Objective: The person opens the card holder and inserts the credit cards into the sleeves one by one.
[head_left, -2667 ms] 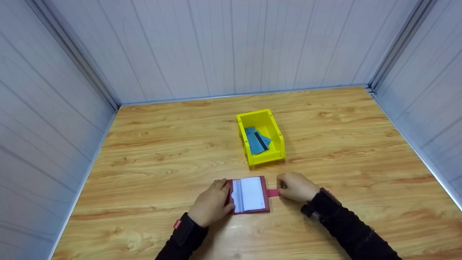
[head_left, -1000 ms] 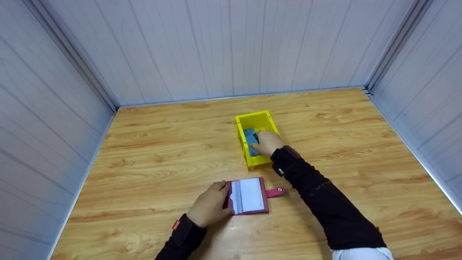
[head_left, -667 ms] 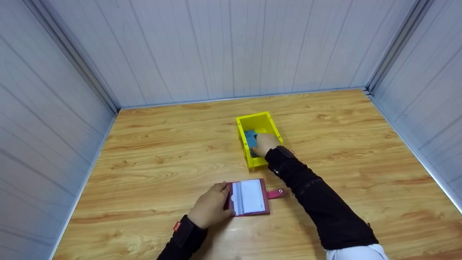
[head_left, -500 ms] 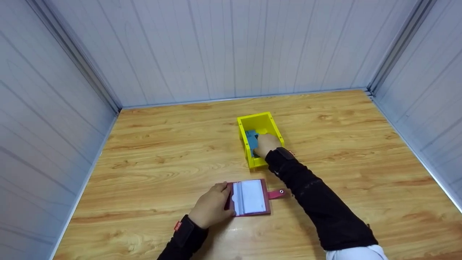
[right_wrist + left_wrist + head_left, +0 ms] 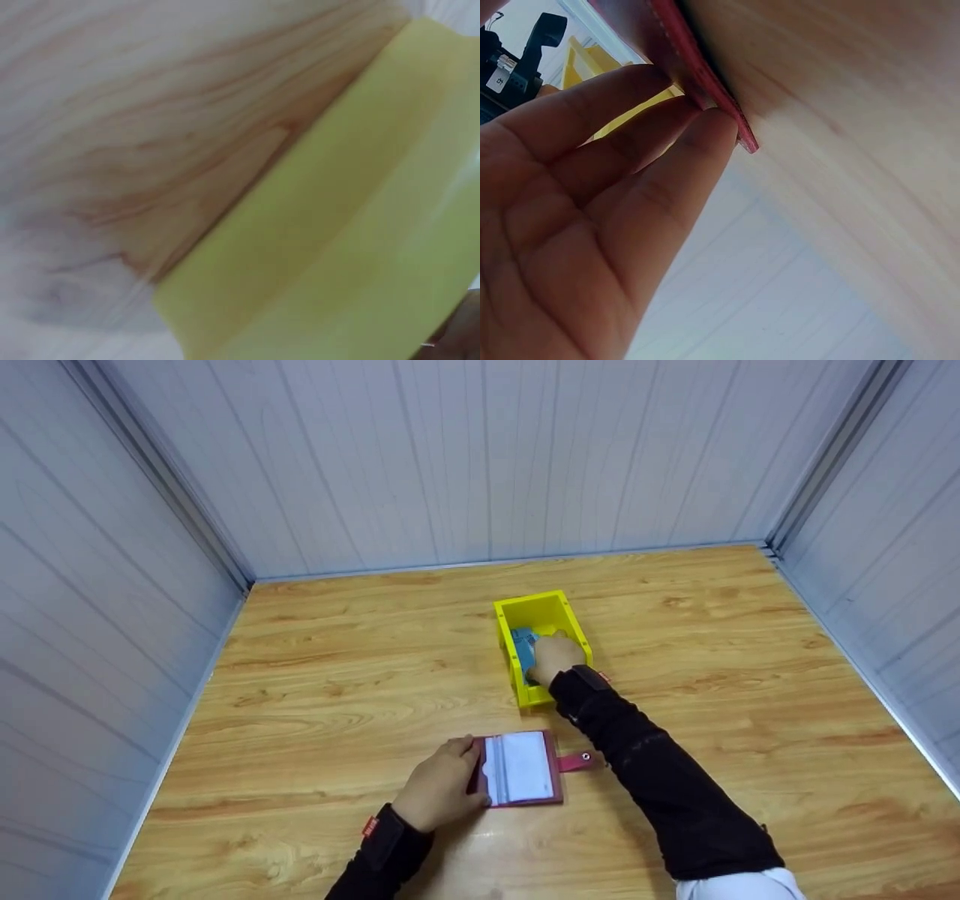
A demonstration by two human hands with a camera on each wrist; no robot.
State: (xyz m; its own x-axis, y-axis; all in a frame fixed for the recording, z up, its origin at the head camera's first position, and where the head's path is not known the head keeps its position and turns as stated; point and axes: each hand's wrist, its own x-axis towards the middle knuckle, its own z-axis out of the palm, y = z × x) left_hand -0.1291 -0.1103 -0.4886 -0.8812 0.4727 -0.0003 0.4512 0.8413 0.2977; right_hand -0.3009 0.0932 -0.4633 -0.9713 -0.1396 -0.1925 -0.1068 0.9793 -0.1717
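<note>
A small red card holder [image 5: 556, 780] lies unfolded on the table, its white card sleeve [image 5: 525, 769] face up and its snap strap [image 5: 575, 763] stretched out to the right. My left hand [image 5: 437, 786] holds its left edge, fingers by the far corner and thumb by the near one. In the left wrist view, fingertips [image 5: 716, 131] meet the edge of the red cover [image 5: 705, 75]. Inside a yellow bin [image 5: 534, 607], my right hand [image 5: 556, 656] grips a card among the blue cards [image 5: 523, 643]; its fingertips are hidden behind the hand.
The wooden table [image 5: 337, 682] runs back to a pale panel wall [image 5: 480, 465], with side walls at left and right. The bin stands just beyond the card holder. Its yellow side [image 5: 322, 210] fills much of the right wrist view.
My right hand has left the strap and reached into the bin. Over the last second it has shifted slightly among the cards, uncovering a pale printed patch. The left hand has stayed put.
</note>
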